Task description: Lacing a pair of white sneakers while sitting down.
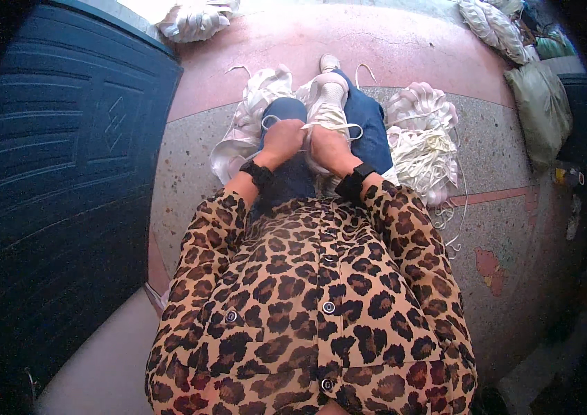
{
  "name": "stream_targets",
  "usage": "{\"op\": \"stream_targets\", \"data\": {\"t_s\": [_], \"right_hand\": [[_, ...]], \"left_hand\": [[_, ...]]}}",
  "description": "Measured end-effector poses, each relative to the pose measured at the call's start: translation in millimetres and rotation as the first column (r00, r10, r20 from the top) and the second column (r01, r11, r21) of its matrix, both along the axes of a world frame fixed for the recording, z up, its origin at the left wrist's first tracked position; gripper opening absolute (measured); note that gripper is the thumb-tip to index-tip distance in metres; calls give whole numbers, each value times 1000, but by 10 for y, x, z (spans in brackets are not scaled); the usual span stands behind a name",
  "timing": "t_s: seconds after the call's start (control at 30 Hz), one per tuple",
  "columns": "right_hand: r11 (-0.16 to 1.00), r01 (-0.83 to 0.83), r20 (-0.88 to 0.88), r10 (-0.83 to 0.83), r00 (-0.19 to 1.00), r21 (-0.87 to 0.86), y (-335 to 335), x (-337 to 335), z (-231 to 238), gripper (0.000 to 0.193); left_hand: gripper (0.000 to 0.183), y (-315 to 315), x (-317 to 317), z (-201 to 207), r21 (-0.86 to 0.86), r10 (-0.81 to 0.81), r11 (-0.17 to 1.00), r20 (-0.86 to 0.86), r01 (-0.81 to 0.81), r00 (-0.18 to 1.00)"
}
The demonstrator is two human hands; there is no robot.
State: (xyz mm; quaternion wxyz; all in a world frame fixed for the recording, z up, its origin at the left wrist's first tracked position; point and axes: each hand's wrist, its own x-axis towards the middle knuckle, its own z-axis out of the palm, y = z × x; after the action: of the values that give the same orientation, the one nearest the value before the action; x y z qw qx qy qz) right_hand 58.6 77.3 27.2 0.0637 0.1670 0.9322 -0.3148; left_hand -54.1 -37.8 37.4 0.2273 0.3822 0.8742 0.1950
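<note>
A pale white-pink shoe [326,104] rests across my jeans-clad legs, its toe pointing away from me. White shoelace [332,126] runs over its opening, with a loop standing out at each side. My left hand [284,143] is closed at the shoe's left edge, and a lace loop shows by its knuckles. At the other side, my right hand [331,148] curls against the shoe with the lace crossing its fingers. Both fingertips are partly hidden. A black band circles each wrist.
Pale shoe pieces [257,93] are heaped left of my legs. To the right lie more pieces [421,102] and a tangle of white laces [426,158], some trailing on the speckled floor [487,159]. A dark blue panelled door [65,138] stands at left, a whitish sack [541,111] at right.
</note>
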Motion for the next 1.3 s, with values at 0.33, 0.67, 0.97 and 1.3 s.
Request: {"op": "stream_targets", "data": {"t_s": [0.33, 0.67, 0.97, 1.3], "right_hand": [[954, -298, 89, 299, 950, -24, 502, 518, 424, 20], [953, -221, -24, 221, 975, -206, 442, 981, 434, 16], [975, 211, -179, -195, 964, 75, 949, 711, 23, 31], [971, 43, -207, 6, 978, 234, 1077, 430, 39, 11]], "left_hand": [[20, -31, 93, 49, 376, 221, 895, 92, -239, 971], [49, -824, -447, -9, 252, 304, 933, -175, -256, 937], [77, -2804, -855, -831, -173, 796, 590, -38, -789, 604], [44, -2495, -515, -1003, -93, 667, 735, -80, -671, 741]]}}
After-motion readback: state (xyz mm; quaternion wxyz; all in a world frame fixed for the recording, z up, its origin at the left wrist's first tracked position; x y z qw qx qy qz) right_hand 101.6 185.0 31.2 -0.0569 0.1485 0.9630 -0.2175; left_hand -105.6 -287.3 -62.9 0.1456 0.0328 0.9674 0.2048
